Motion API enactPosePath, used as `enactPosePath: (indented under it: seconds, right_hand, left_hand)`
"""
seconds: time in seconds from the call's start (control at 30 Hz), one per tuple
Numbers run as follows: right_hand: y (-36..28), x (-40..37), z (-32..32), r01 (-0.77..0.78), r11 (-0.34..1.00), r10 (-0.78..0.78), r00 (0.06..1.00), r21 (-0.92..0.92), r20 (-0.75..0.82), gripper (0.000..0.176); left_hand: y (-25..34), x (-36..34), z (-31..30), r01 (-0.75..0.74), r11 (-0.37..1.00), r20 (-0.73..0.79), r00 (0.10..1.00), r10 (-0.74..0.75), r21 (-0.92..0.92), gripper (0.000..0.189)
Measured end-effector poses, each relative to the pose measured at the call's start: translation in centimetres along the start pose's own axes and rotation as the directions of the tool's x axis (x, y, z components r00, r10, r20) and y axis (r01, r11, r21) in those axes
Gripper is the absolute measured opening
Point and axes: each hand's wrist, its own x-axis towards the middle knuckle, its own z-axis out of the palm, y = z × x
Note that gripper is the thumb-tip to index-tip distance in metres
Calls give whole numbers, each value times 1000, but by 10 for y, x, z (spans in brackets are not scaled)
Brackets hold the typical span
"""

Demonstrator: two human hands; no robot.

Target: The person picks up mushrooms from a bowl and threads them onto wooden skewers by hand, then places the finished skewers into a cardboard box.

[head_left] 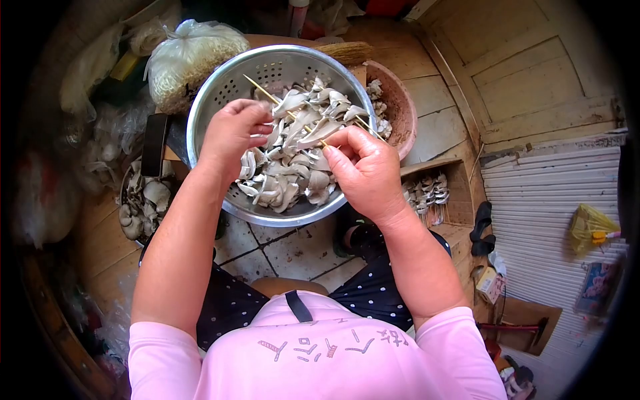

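Note:
Pinched between the thumb and fingers of my right hand (363, 167) is the lower end of a thin wooden skewer (259, 87). It slants up and left over a metal colander (220, 80), its far tip bare, with grey oyster mushroom pieces (320, 132) along its middle. My left hand (237, 127) hovers over the colander's left side, close beside the skewer, with its fingers loosely curled and apart and nothing seen in them. Torn oyster mushrooms (277, 183) heap in the colander beneath both hands.
A pink basin (407, 110) with mushroom pieces stands behind the colander's right side. At right, skewered mushrooms (430, 193) sit in a wooden box (450, 177). More mushrooms (143, 207) lie at left, below a large plastic bag (193, 57). White corrugated panel (533, 187) borders the right.

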Motion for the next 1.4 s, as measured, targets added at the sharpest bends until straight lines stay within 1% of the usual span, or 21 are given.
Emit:
enactPosePath:
  seconds: [0.03, 0.1, 0.2, 0.23, 0.3, 0.33, 0.37, 0.43, 0.47, 0.57, 0.7, 0.77, 0.8, 0.87, 0.9, 0.97, 1.0, 1.03, 1.1, 1.2, 1.4]
  right_hand:
    - [0, 0, -1, -6, 1000, 6, 1000, 7, -9, 7]
    - [0, 1, -2, -34, 999, 34, 999, 23, -12, 7]
    - [2, 1, -3, -69, 997, 69, 998, 43, -11, 8]
    - [3, 1, -3, -76, 996, 77, 997, 45, -5, 8]
    - [1, 1, -3, -50, 999, 50, 999, 17, -4, 8]
    - [0, 0, -3, -24, 1000, 24, 1000, -10, -1, 9]
    - [0, 0, -2, -26, 1000, 26, 1000, -10, -2, 9]
    - [1, -2, -1, 19, 1000, -19, 1000, 0, -3, 9]
    - [1, -2, -1, 17, 1000, -17, 1000, 0, -4, 9]
    - [-1, -2, -2, -5, 1000, 5, 1000, -11, 16, 9]
    - [-1, -2, -3, -5, 1000, 6, 999, -31, 32, 9]
    - [-1, -2, -4, -13, 999, 14, 999, -35, 34, 9]
    - [0, -1, -4, 3, 999, -2, 1000, -46, 30, 10]
    - [0, -1, -5, 20, 998, -18, 999, -56, 26, 10]
    - [1, -2, -5, 28, 999, -27, 999, -42, 18, 10]
    - [1, -1, -5, 36, 999, -36, 999, -28, 7, 10]
    - [2, -1, -6, 33, 999, -33, 999, -24, 3, 11]
    - [2, -1, -6, 29, 999, -29, 1000, -20, -1, 11]
    - [1, 0, -9, 20, 999, -20, 1000, -28, -4, 12]
    - [1, 0, -10, 4, 999, -4, 1000, -42, -3, 13]
    - [2, 0, -8, 6, 999, -3, 999, -53, 44, 13]
  left_hand:
    - [-3, 2, -1, -10, 988, 36, 999, 5, 152, 21]
    - [-9, -1, 3, 8, 993, 51, 999, -14, 116, 21]
    - [-19, 3, 5, -93, 867, 160, 987, 16, 489, 25]
    - [-25, 5, 6, -94, 867, 161, 987, 16, 489, 25]
    - [-37, 3, 9, -131, 610, 198, 979, -43, 781, 27]
    - [-42, 0, 10, -170, 504, 223, 974, -46, 847, 28]
    - [-45, -3, 13, -171, 504, 224, 973, -47, 847, 28]
    - [-50, -11, 20, -236, 221, 264, 959, -105, 946, 28]
    - [-62, -9, 18, -266, 175, 284, 955, -83, 948, 27]
    - [-63, -15, 22, -336, 109, 335, 942, 22, 936, 26]
    - [-56, -16, 25, -325, 83, 325, 945, 11, 942, 26]
    - [-46, -15, 29, -254, 78, 262, 957, -126, 964, 24]
    - [-44, -14, 29, -256, 77, 264, 956, -127, 964, 24]
    - [-41, -12, 27, -254, 195, 271, 961, -61, 947, 23]
    - [-37, -12, 26, -256, 194, 272, 960, -61, 947, 23]
    - [-25, -11, 23, -135, 713, 194, 981, -2, 688, 19]
    - [-19, -5, 21, -41, 879, 198, 978, -61, 475, 18]
    - [-13, -3, 18, 65, 951, 104, 989, -101, 303, 20]
    - [-2, -2, 11, 51, 998, 47, 998, -49, -28, 20]
    - [5, 4, -4, -53, 963, 5, 998, 57, -263, 18]
    - [9, 2, -8, -116, 880, -11, 992, 126, -460, 21]
